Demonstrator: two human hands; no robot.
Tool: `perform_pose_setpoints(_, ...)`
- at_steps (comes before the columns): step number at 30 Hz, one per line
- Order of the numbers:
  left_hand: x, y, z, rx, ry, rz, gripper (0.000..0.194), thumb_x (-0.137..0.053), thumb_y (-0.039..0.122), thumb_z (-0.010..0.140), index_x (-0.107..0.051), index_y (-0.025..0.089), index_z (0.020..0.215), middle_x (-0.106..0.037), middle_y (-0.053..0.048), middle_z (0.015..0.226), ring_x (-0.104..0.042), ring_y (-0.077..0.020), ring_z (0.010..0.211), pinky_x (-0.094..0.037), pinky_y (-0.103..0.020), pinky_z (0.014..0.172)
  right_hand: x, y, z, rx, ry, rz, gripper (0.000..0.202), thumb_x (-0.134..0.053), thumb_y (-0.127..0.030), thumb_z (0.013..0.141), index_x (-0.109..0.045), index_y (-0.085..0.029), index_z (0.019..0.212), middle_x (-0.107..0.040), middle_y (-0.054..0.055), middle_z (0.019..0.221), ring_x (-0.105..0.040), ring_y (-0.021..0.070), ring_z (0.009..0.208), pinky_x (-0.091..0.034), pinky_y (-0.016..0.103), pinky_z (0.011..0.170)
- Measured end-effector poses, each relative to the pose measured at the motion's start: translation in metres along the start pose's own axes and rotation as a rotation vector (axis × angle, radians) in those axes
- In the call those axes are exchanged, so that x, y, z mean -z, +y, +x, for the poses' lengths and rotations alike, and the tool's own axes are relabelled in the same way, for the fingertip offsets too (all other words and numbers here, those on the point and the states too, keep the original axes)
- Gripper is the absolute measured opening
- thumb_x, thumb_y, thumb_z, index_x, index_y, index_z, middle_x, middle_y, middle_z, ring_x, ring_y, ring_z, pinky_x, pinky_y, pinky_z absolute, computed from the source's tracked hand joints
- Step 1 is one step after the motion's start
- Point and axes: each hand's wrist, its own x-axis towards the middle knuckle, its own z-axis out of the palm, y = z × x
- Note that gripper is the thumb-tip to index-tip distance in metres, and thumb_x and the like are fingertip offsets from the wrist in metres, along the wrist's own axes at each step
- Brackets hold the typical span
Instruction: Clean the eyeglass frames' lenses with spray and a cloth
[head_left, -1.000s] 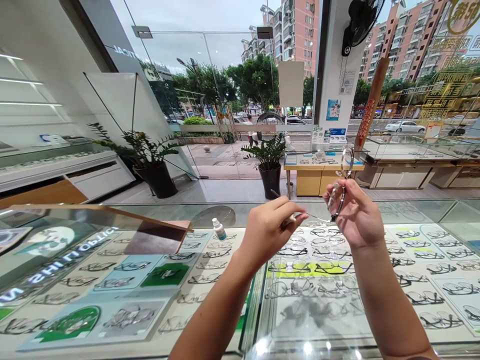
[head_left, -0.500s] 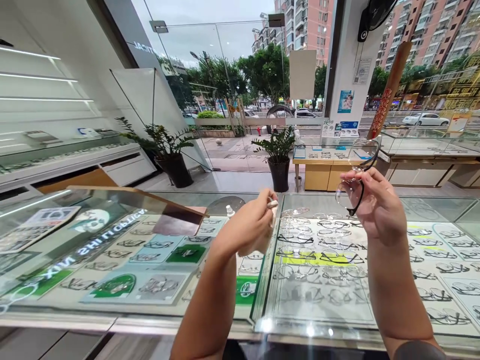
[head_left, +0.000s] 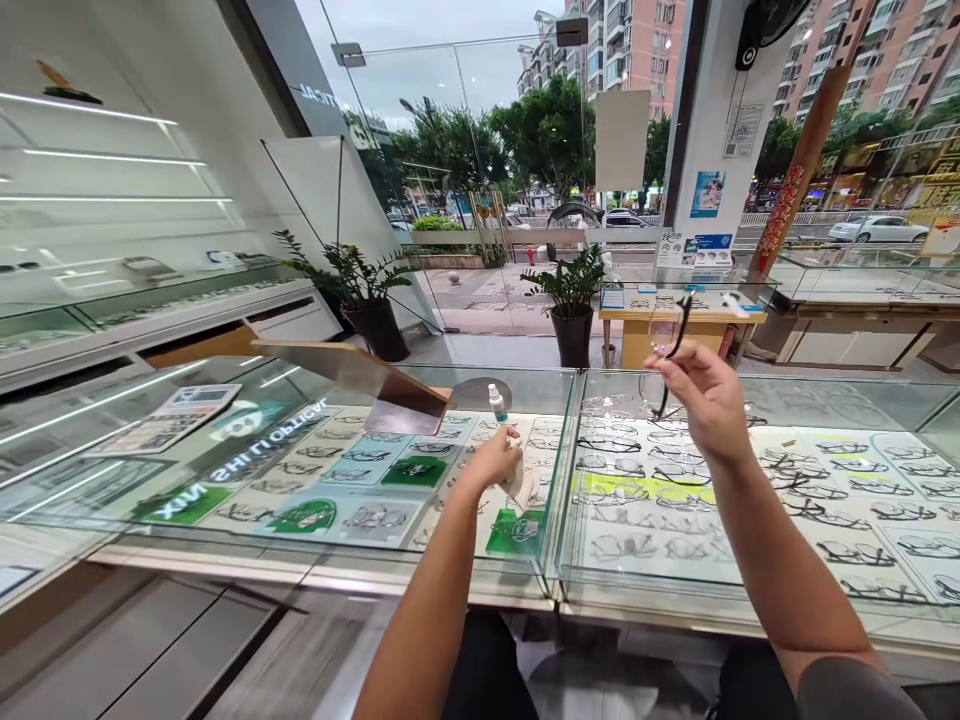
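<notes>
My right hand [head_left: 709,400] is raised over the right part of the glass counter, its fingers pinching a pair of eyeglasses [head_left: 681,328] near the bridge. The glasses have dark temples and are turned on end, one lens above the other. Lower and to the left, my left hand [head_left: 495,458] is closed on a pale cloth [head_left: 523,488] that hangs from its fingers over the counter. Just beyond that hand, a small white spray bottle [head_left: 497,402] with a bluish label stands upright on the glass. The fingertips inside the cloth are partly hidden.
Rows of spectacle frames [head_left: 615,465] lie inside the glass display counter [head_left: 559,500]. A tilted mirror-like board [head_left: 405,400] stands on its left part, near a printed sheet [head_left: 176,415]. Potted plants [head_left: 574,335] and another display counter [head_left: 637,320] are beyond.
My left hand has moved down and left with the cloth, uncovering the spray bottle. My right hand has shifted left and slightly lower with the eyeglasses. The camera view has shifted too.
</notes>
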Motion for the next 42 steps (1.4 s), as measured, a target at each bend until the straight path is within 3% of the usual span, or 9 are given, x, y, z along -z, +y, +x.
perform_pose_setpoints(3, 0.003, -0.003, 0.019, 0.066, 0.127, 0.018, 0.027, -0.062, 0.035, 0.089, -0.059, 0.021, 0.112, -0.075, -0.013, 0.111, -0.072, -0.0330, 0.105, -0.052, -0.039, 0.088, -0.006, 0.012, -0.018, -0.045, -0.052, -0.053, 0.037, -0.074, -0.058, 0.094, -0.064, -0.023, 0.091, -0.070, 0.004, 0.095, -0.068, 0.0194, 0.096, -0.053, 0.037, 0.092)
perform_pose_setpoints(8, 0.010, 0.008, 0.059, 0.162, 0.368, -0.047, 0.066, -0.065, 0.047, 0.090, -0.043, 0.013, 0.142, -0.048, -0.030, 0.157, -0.045, -0.0410, 0.150, -0.041, -0.048, 0.113, -0.010, 0.027, -0.047, -0.119, -0.109, -0.142, 0.042, -0.068, -0.063, 0.095, -0.062, -0.022, 0.087, -0.065, 0.005, 0.094, -0.065, 0.0216, 0.095, -0.048, 0.038, 0.090)
perform_pose_setpoints(17, 0.004, 0.031, 0.072, 0.073, 0.396, -0.378, 0.014, -0.051, 0.035, 0.091, -0.047, 0.024, 0.097, -0.069, -0.016, 0.109, -0.063, -0.0352, 0.123, -0.049, -0.041, 0.094, 0.014, 0.031, -0.052, -0.180, -0.069, -0.122, 0.044, -0.071, -0.065, 0.092, -0.061, -0.022, 0.085, -0.064, 0.005, 0.093, -0.066, 0.0221, 0.096, -0.050, 0.037, 0.091)
perform_pose_setpoints(20, -0.006, 0.065, 0.065, -0.110, 0.338, -0.561, 0.018, -0.045, 0.041, 0.090, -0.043, 0.025, 0.096, -0.064, -0.008, 0.098, -0.065, -0.0250, 0.106, -0.051, -0.033, 0.085, 0.020, 0.042, -0.045, -0.191, -0.017, -0.082, 0.045, -0.074, -0.066, 0.088, -0.062, -0.023, 0.085, -0.065, 0.005, 0.092, -0.066, 0.0220, 0.095, -0.052, 0.037, 0.093)
perform_pose_setpoints(26, -0.039, 0.131, 0.022, -0.453, 0.014, -0.876, 0.048, -0.036, 0.071, 0.086, -0.044, 0.023, 0.082, -0.056, -0.004, 0.080, -0.057, -0.0172, 0.073, -0.054, -0.034, 0.075, 0.017, 0.072, -0.032, -0.257, 0.040, -0.013, 0.052, -0.079, -0.071, 0.080, -0.061, -0.022, 0.082, -0.065, 0.005, 0.090, -0.066, 0.0222, 0.093, -0.054, 0.037, 0.091)
perform_pose_setpoints(32, -0.061, 0.127, 0.001, -0.543, -0.431, -1.182, 0.083, -0.009, 0.100, 0.080, -0.036, 0.025, 0.057, -0.031, 0.002, 0.050, -0.032, -0.0125, 0.048, -0.034, -0.032, 0.053, 0.011, 0.094, -0.046, -0.287, 0.025, -0.013, 0.053, -0.077, -0.070, 0.083, -0.058, -0.021, 0.076, -0.061, 0.003, 0.083, -0.062, 0.0196, 0.087, -0.050, 0.034, 0.088)
perform_pose_setpoints(35, -0.067, 0.122, 0.004, -0.512, -0.540, -1.140, 0.088, 0.001, 0.105, 0.071, -0.032, 0.026, 0.050, -0.024, 0.002, 0.044, -0.026, -0.0125, 0.043, -0.026, -0.033, 0.049, 0.008, 0.102, -0.056, -0.316, 0.002, -0.065, 0.051, -0.075, -0.069, 0.085, -0.059, -0.021, 0.077, -0.060, 0.003, 0.082, -0.059, 0.0190, 0.084, -0.047, 0.034, 0.084)
perform_pose_setpoints(38, -0.069, 0.123, 0.003, -0.525, -0.503, -1.084, 0.089, -0.002, 0.103, 0.075, -0.038, 0.025, 0.050, -0.030, 0.000, 0.047, -0.033, -0.0151, 0.047, -0.029, -0.034, 0.052, 0.006, 0.105, -0.061, -0.340, -0.041, -0.110, 0.049, -0.073, -0.069, 0.087, -0.061, -0.022, 0.078, -0.059, 0.002, 0.080, -0.055, 0.0184, 0.080, -0.045, 0.033, 0.080)
perform_pose_setpoints(42, -0.065, 0.125, -0.003, -0.607, -0.178, -0.828, 0.079, -0.025, 0.095, 0.081, -0.049, 0.023, 0.060, -0.049, -0.005, 0.061, -0.047, -0.0198, 0.064, -0.041, -0.037, 0.066, 0.004, 0.103, -0.064, -0.378, -0.110, -0.074, 0.047, -0.072, -0.067, 0.089, -0.060, -0.022, 0.079, -0.061, 0.003, 0.082, -0.058, 0.0193, 0.082, -0.045, 0.034, 0.081)
